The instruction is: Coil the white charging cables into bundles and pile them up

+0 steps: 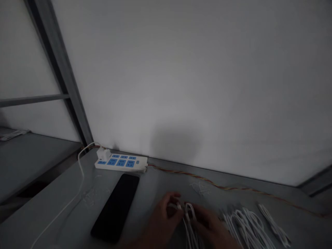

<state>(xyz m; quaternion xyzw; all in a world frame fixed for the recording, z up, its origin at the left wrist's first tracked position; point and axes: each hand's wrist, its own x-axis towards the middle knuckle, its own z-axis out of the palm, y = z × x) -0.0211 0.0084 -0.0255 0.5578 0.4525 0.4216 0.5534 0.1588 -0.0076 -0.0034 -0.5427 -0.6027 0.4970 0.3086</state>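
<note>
White painted wall [197, 76] fills most of your view, rising behind a grey metal workbench [77, 221], with a steel upright [64, 72] at the bench's left end. Along the back edge sits a power strip with blue sockets [120, 162], a white charger plug [103, 154] in it, while a twisted red-and-yellow wire [220, 187] runs off to the right. A black smartphone [115, 207] lies flat left of your hands. Your left hand [166, 214] and right hand [207, 221] are both curled closed on a looped white cable [189, 216], its lengths hanging toward you. Just right lies a pile of white cables [246, 230], a smaller bundle of white cable [273, 224] beyond it, and a few thin white threads [199, 188] sit behind your hands.
</note>
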